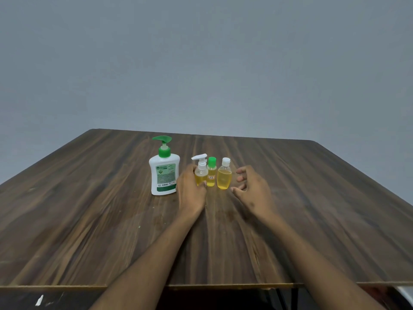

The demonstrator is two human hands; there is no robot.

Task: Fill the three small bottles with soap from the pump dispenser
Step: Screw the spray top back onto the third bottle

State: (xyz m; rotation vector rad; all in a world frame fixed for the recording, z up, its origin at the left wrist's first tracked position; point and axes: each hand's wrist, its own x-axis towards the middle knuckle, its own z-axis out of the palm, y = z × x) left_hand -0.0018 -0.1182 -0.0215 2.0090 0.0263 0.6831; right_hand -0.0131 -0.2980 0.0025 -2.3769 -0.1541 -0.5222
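Note:
A white soap dispenser (164, 175) with a green pump head stands upright on the wooden table (89, 209). To its right three small bottles of yellow liquid stand in a row: one with a white pump top (200, 173), one with a green cap (211, 173), one with a white flip cap (224, 176). My left hand (191, 189) grips the white-pump bottle from the left, fingers curled round its body. My right hand (251, 186) hovers just right of the flip-cap bottle, fingers loosely curved, touching nothing.
The table's far edge meets a plain grey wall (201, 63). The near edge runs across the bottom of the view, with a dark floor below and a white scrap (39, 300) at the lower left.

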